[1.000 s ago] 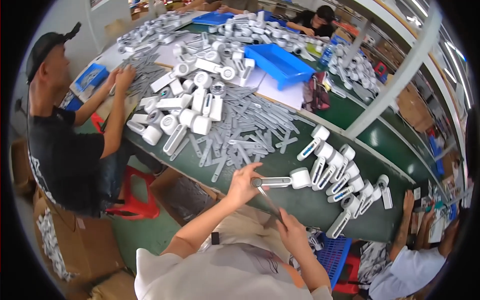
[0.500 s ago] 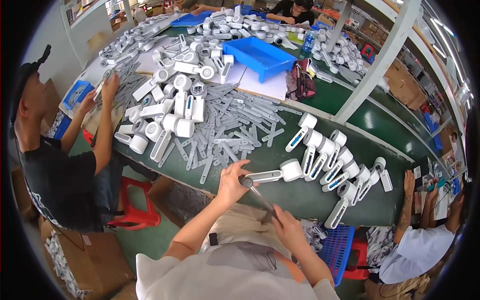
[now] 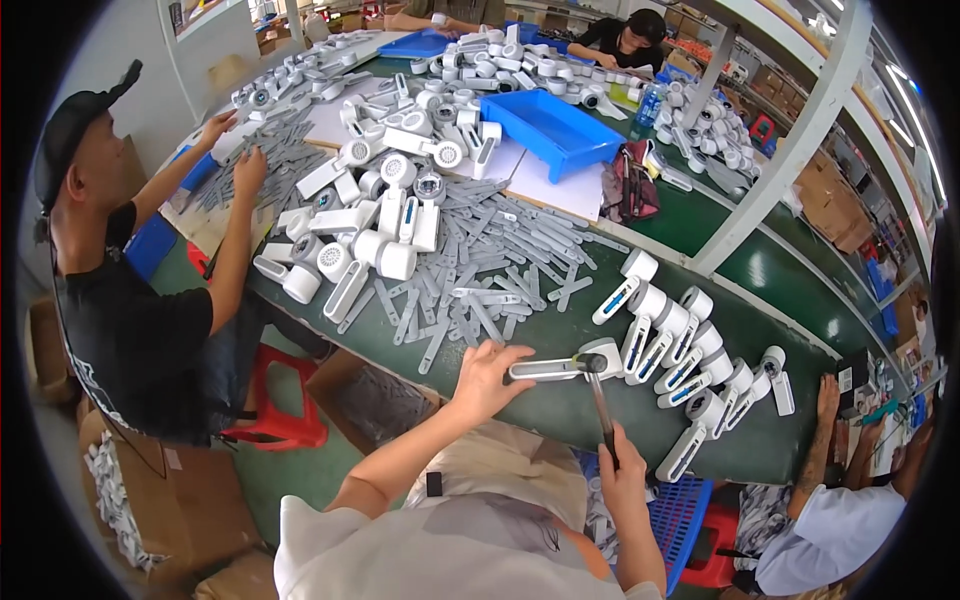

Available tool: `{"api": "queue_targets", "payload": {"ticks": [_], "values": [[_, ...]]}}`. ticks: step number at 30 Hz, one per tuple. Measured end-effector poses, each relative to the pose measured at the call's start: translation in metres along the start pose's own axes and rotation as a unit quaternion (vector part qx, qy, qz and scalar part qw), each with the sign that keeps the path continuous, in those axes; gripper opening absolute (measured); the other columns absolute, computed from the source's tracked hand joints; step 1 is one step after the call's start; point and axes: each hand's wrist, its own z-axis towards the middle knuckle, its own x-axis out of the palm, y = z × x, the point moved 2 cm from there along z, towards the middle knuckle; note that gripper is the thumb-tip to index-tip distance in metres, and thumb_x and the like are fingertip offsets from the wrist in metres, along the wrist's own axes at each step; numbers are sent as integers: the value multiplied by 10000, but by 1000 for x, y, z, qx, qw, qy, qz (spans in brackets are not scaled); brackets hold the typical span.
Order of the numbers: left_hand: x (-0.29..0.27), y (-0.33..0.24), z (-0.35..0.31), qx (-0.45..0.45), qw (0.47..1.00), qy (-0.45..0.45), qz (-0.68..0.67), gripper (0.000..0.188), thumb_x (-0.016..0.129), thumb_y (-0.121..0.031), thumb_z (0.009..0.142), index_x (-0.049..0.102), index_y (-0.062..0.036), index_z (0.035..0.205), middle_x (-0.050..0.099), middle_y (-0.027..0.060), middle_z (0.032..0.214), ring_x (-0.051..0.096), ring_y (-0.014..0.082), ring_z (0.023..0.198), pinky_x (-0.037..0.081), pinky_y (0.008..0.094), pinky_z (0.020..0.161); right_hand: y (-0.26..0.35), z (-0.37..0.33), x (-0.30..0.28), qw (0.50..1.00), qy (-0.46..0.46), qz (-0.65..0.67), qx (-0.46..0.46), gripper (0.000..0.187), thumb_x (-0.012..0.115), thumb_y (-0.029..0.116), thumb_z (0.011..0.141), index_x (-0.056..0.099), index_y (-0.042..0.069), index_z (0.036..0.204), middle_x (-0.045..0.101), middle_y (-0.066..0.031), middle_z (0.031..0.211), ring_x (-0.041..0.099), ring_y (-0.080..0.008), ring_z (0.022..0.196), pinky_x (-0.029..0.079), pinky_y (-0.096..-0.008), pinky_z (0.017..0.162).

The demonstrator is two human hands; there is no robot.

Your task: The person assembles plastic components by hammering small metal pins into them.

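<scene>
My left hand point(image 3: 487, 382) is closed on the end of a white handheld device point(image 3: 542, 371), which lies near the bench's front edge. The device has a flat handle with a grey inset and a drum-shaped head, partly hidden behind the tool. Wrapped around the dark grip of a hammer point(image 3: 603, 405) is my right hand point(image 3: 625, 462). The hammer's head rests on or just over the handle, close to where it meets the drum; contact cannot be made out. Just right of it stand several similar devices point(image 3: 684, 378) with blue-marked slots in their handles.
Loose grey strips point(image 3: 500, 235) and a heap of white devices point(image 3: 385, 215) cover the bench's left part. Behind are a blue tray point(image 3: 550, 132) and a white post point(image 3: 790, 140). Co-workers sit left, right and far. A blue basket point(image 3: 680, 515) stands below the bench.
The hammer's head has moved right along the device's handle, from near my left fingers toward the drum. My right hand has shifted right. The person at left has lowered a device out of sight.
</scene>
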Motion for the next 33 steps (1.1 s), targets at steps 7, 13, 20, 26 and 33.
{"api": "queue_targets", "payload": {"ticks": [7,13,20,26,33], "values": [[8,-24,11,122,991,22,56,487,715,-170,744,595,-133,1215,618,41,953,546,237,939,408,376,751,-17,-5,13,1000,14,17,13,373,587,42,861,531,-34,1221,607,-225,847,610,-386,745,482,-418,669],[8,-9,2,124,991,39,36,474,647,-97,794,591,-161,1260,598,83,937,563,265,915,457,378,772,-16,3,30,970,28,183,154,310,563,6,857,563,-49,1162,560,-26,824,472,-85,713,424,-231,633],[-82,31,18,-17,999,27,-19,411,568,52,801,634,-73,1187,654,158,996,594,317,931,474,401,836,-47,-7,46,944,-43,266,191,328,556,-3,868,555,-49,1193,559,-1,796,460,-50,610,381,-206,523],[-178,145,114,11,956,-195,220,388,511,9,807,630,-74,1167,619,182,865,564,365,812,465,443,763,-37,-3,40,898,2,372,237,339,548,3,884,547,-37,1221,532,31,774,434,-35,579,342,-196,490],[-223,219,189,-62,890,-231,389,315,631,-152,814,651,-126,1127,625,111,1124,565,321,1047,471,450,845,-38,-5,45,918,-31,332,214,333,550,2,885,553,-31,1216,521,38,743,436,-30,591,347,-191,508]]}}
